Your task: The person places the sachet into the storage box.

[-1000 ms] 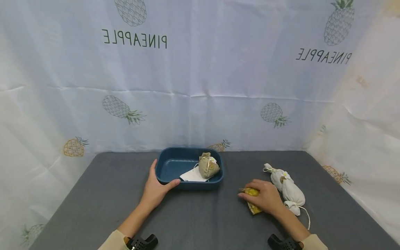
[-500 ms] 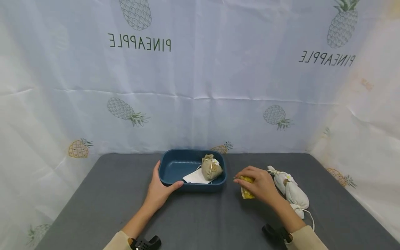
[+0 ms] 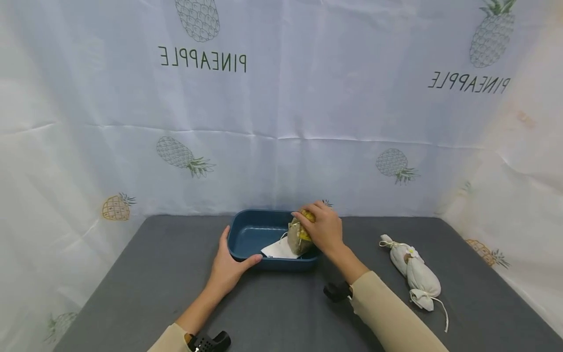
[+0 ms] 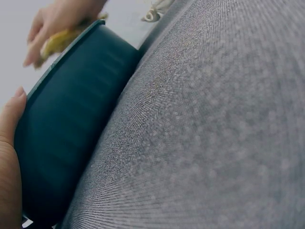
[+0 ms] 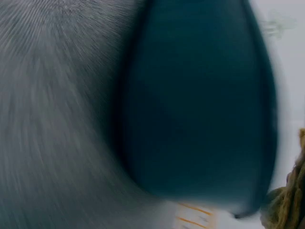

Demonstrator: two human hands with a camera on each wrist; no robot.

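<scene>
My left hand [image 3: 230, 270] grips the left front corner of a blue rectangular tray [image 3: 274, 264], thumb on the front rim and fingers along the left side. In the left wrist view, the thumb [image 4: 12, 114] lies against the tray's outer wall. My right hand [image 3: 323, 229] pinches a small yellow patterned sachet [image 3: 304, 234] above the tray's right end. Behind the sachet, a tan drawstring sachet [image 3: 294, 244] sits in the tray, partly hidden. Left of it lies a white cloth piece [image 3: 279, 249]. The right wrist view is blurred and mostly filled by the tray's wall.
Two white drawstring sachets [image 3: 423, 277] lie touching at the right of the grey table [image 3: 272, 313], one with a loose cord. A white pineapple-print curtain [image 3: 286, 171] stands behind the table and along both sides.
My right hand has lifted the yellow sachet from the table and carried it left and away from me, over the tray. My left hand stays at the tray's corner.
</scene>
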